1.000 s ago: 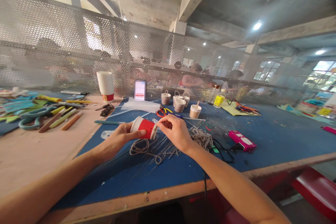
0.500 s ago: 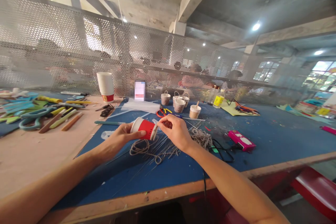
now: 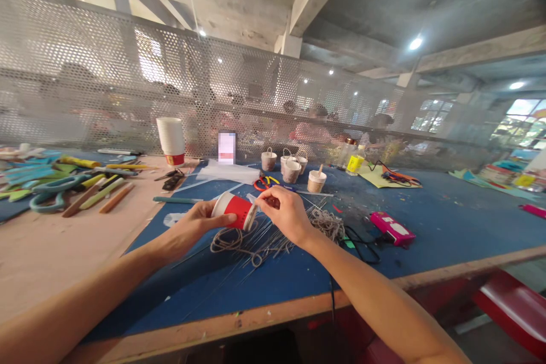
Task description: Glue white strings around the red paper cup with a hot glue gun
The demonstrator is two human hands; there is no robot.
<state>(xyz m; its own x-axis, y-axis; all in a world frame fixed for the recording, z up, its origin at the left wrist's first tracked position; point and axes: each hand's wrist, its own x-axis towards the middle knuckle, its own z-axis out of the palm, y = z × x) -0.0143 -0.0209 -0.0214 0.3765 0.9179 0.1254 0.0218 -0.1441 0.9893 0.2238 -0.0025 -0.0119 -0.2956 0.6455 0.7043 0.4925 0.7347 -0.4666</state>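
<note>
My left hand [image 3: 194,227] is wrapped round a red and white paper cup [image 3: 234,210] held on its side above the blue mat [image 3: 447,222]. My right hand [image 3: 285,213] is closed in a pinch at the cup's rim; what its fingers hold is too small to make out. Under both hands lie a loose coil of grey twine [image 3: 232,239] and several thin metal wires [image 3: 264,239]. More tangled twine [image 3: 328,222] sits just right of my right wrist.
A stack of paper cups [image 3: 170,139] stands at the back left, several small twine-wrapped cups [image 3: 292,169] at the back middle. A pink device [image 3: 391,227] with a black cable lies to the right. Foam strips and sticks [image 3: 63,182] crowd the left. A perforated metal screen [image 3: 128,85] walls the far edge.
</note>
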